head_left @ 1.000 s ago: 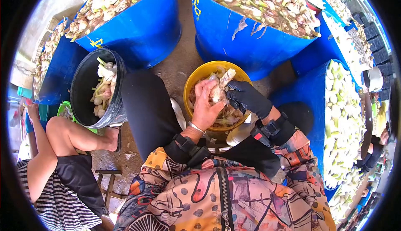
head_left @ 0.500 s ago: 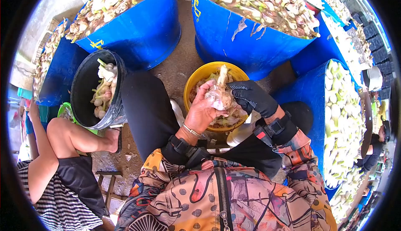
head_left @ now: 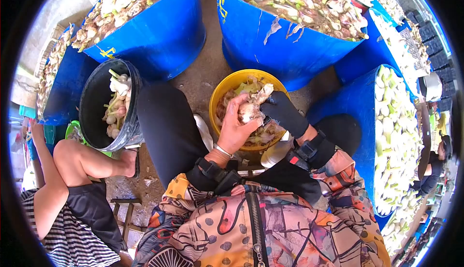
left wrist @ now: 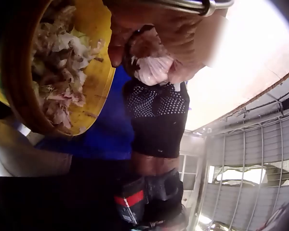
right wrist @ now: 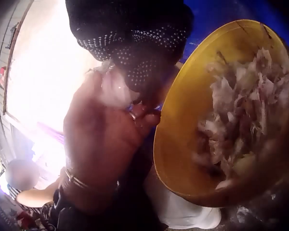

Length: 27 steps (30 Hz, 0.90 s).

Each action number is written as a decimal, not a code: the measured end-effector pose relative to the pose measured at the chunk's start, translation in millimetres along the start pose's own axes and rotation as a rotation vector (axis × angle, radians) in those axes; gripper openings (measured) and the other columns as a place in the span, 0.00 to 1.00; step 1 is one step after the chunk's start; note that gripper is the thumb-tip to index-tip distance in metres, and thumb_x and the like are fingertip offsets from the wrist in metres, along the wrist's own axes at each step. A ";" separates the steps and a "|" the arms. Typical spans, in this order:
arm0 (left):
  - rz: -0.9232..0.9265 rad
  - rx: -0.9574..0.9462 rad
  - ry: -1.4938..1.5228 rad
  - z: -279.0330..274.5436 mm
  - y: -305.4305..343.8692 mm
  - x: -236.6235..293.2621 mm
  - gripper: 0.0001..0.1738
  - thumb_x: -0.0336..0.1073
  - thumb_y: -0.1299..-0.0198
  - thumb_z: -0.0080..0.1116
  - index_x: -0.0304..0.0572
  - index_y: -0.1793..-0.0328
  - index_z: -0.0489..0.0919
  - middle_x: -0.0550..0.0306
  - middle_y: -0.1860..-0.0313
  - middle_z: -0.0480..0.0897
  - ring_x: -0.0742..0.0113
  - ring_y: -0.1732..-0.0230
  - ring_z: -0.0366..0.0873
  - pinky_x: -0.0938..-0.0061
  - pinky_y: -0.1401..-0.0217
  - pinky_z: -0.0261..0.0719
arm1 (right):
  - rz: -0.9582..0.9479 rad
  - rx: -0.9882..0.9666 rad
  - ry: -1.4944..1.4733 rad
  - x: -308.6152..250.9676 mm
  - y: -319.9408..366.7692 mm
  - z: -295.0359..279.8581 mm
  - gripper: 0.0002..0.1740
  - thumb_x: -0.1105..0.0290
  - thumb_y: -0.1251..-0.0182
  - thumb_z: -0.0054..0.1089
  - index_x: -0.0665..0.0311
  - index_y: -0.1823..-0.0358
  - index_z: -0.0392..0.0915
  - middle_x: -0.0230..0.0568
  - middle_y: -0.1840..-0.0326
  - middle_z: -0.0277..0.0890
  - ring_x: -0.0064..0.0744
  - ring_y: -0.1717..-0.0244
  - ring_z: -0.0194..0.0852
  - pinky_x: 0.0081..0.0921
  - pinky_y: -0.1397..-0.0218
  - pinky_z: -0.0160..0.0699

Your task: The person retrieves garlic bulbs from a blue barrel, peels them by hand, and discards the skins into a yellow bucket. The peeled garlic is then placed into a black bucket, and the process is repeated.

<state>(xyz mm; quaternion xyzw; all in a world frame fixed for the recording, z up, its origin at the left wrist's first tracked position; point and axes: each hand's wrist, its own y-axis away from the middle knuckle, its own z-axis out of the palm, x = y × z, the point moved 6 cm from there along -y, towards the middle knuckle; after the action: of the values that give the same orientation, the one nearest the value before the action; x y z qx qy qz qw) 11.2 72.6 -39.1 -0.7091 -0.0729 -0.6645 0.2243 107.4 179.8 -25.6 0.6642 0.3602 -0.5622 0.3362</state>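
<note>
Garlic bulb (head_left: 251, 107) is sitting clamped in my left grip (head_left: 237, 129) above the yellow bowl (head_left: 227, 79); my right grip (head_left: 285, 112) is pinching its skin, best stripping downward.

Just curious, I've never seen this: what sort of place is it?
Probably an outdoor produce-peeling yard: big blue tubs heaped with bulbs, a yellow bowl of peelings, and the left hand gripping a garlic-like bulb.

Floor (head_left: 203, 74): grey concrete, dirty. Yellow basin (head_left: 237, 75) on it, holds peelings. Blue tub (head_left: 285, 49) just behind basin, heaped with bulbs. Second blue tub (head_left: 154, 35) behind-left of basin, also heaped. Third blue tub (head_left: 358, 104) right of basin. Black bucket (head_left: 92, 105) left of basin, tilted, base hidden. Wooden stool (head_left: 124, 200) left of basin, nearer camera, well apart.
</note>
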 end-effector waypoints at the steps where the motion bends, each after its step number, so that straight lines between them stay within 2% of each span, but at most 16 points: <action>1: 0.011 0.003 -0.038 -0.4 0.5 2.2 0.36 0.27 0.53 0.65 0.37 0.36 0.62 0.55 0.41 0.64 0.70 0.41 0.64 0.76 0.39 0.65 | 0.017 0.044 0.066 1.8 0.3 -1.3 0.13 0.71 0.44 0.56 0.68 0.58 0.77 0.44 0.64 0.80 0.34 0.61 0.78 0.31 0.58 0.74; 2: 0.020 0.007 -0.078 -1.2 1.5 3.8 0.36 0.27 0.53 0.65 0.37 0.36 0.62 0.55 0.41 0.64 0.70 0.41 0.64 0.76 0.38 0.65 | 0.008 0.052 0.094 1.9 -1.0 -2.2 0.12 0.70 0.45 0.56 0.69 0.60 0.77 0.45 0.65 0.80 0.35 0.63 0.78 0.32 0.60 0.74; 5: -0.055 0.044 0.253 4.4 4.8 -4.2 0.32 0.29 0.49 0.61 0.38 0.37 0.63 0.55 0.43 0.67 0.66 0.46 0.70 0.72 0.46 0.73 | 0.000 0.054 0.179 -1.2 -3.7 -4.5 0.11 0.70 0.45 0.56 0.70 0.64 0.77 0.46 0.69 0.80 0.35 0.65 0.78 0.34 0.63 0.74; 7: -0.280 0.000 0.536 6.4 6.5 -3.7 0.29 0.35 0.44 0.56 0.41 0.37 0.63 0.52 0.50 0.73 0.59 0.55 0.75 0.66 0.56 0.77 | 0.008 0.022 0.245 -7.1 -3.1 -8.2 0.10 0.70 0.45 0.56 0.70 0.65 0.77 0.45 0.70 0.79 0.33 0.66 0.78 0.33 0.64 0.73; 9: -0.464 -0.058 0.825 11.3 10.8 -1.3 0.27 0.44 0.41 0.51 0.42 0.38 0.64 0.50 0.56 0.77 0.56 0.64 0.77 0.64 0.67 0.77 | -0.001 0.001 0.129 0.1 -4.2 -7.8 0.11 0.70 0.44 0.56 0.70 0.63 0.77 0.42 0.68 0.79 0.29 0.65 0.77 0.31 0.64 0.74; 11: -0.602 -0.132 1.124 20.1 14.2 1.9 0.30 0.56 0.40 0.45 0.41 0.40 0.67 0.50 0.63 0.78 0.55 0.75 0.76 0.66 0.81 0.74 | 0.021 0.006 -0.060 7.0 -0.6 -7.5 0.12 0.70 0.44 0.56 0.69 0.60 0.77 0.39 0.65 0.79 0.25 0.64 0.76 0.28 0.62 0.74; 14: -0.716 -0.229 1.362 27.2 17.3 -7.8 0.36 0.67 0.41 0.36 0.43 0.45 0.72 0.49 0.69 0.78 0.55 0.79 0.74 0.69 0.82 0.70 | 0.092 0.041 -0.418 -9.0 9.7 7.5 0.15 0.69 0.43 0.57 0.69 0.56 0.76 0.35 0.60 0.78 0.22 0.61 0.74 0.24 0.61 0.73; 15: -0.748 -0.296 1.399 27.9 17.8 -5.5 0.39 0.70 0.40 0.30 0.44 0.49 0.75 0.50 0.70 0.79 0.55 0.80 0.73 0.68 0.82 0.69 | 0.118 0.055 -0.516 -10.7 12.5 10.9 0.16 0.69 0.43 0.57 0.68 0.55 0.76 0.35 0.59 0.78 0.21 0.61 0.73 0.23 0.60 0.73; 16: -0.755 -0.250 1.343 27.4 16.1 -7.6 0.38 0.69 0.39 0.29 0.44 0.49 0.75 0.50 0.69 0.79 0.55 0.79 0.74 0.67 0.81 0.71 | 0.145 0.071 -0.614 -10.8 13.9 11.6 0.17 0.69 0.43 0.57 0.68 0.53 0.75 0.34 0.58 0.77 0.21 0.61 0.73 0.22 0.60 0.73; 19: -0.743 -0.114 1.157 24.9 11.2 -16.1 0.35 0.66 0.37 0.29 0.46 0.46 0.73 0.51 0.65 0.80 0.56 0.74 0.78 0.64 0.76 0.77 | 0.159 0.110 -0.543 16.5 10.1 -1.0 0.16 0.68 0.43 0.57 0.68 0.55 0.76 0.33 0.61 0.77 0.21 0.62 0.73 0.23 0.61 0.73; 22: -0.656 0.017 0.997 16.9 12.6 -24.5 0.28 0.59 0.34 0.33 0.48 0.42 0.69 0.52 0.57 0.80 0.59 0.65 0.80 0.62 0.69 0.82 | 0.163 0.091 -0.339 37.1 5.2 -5.8 0.16 0.66 0.42 0.56 0.67 0.56 0.77 0.35 0.65 0.78 0.26 0.64 0.73 0.26 0.61 0.73; 24: -0.574 0.070 0.964 18.0 11.1 -19.7 0.24 0.53 0.33 0.38 0.48 0.39 0.66 0.55 0.52 0.78 0.61 0.58 0.80 0.63 0.65 0.84 | -0.002 0.040 -0.064 29.1 0.5 -8.2 0.16 0.65 0.42 0.57 0.67 0.55 0.77 0.40 0.63 0.79 0.32 0.64 0.76 0.29 0.60 0.73; 25: -0.540 0.051 0.896 14.3 10.2 -19.2 0.22 0.43 0.34 0.46 0.46 0.37 0.64 0.55 0.48 0.75 0.63 0.53 0.78 0.65 0.65 0.84 | -0.085 0.014 0.075 21.3 -0.9 -6.6 0.17 0.64 0.42 0.58 0.67 0.55 0.77 0.42 0.63 0.79 0.34 0.64 0.77 0.30 0.60 0.73; 27: -0.537 0.058 0.856 10.3 10.1 -20.2 0.21 0.39 0.36 0.48 0.45 0.37 0.64 0.55 0.49 0.76 0.64 0.54 0.79 0.67 0.65 0.85 | -0.097 -0.003 0.198 -5.8 2.0 -2.6 0.18 0.62 0.41 0.59 0.67 0.55 0.77 0.46 0.61 0.79 0.38 0.62 0.78 0.32 0.59 0.74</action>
<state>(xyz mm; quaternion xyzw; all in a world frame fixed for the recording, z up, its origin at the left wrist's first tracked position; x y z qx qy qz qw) 22.5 71.8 -61.2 -0.3228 -0.1729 -0.9275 0.0748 109.9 180.4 -19.4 0.6976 0.4242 -0.5090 0.2726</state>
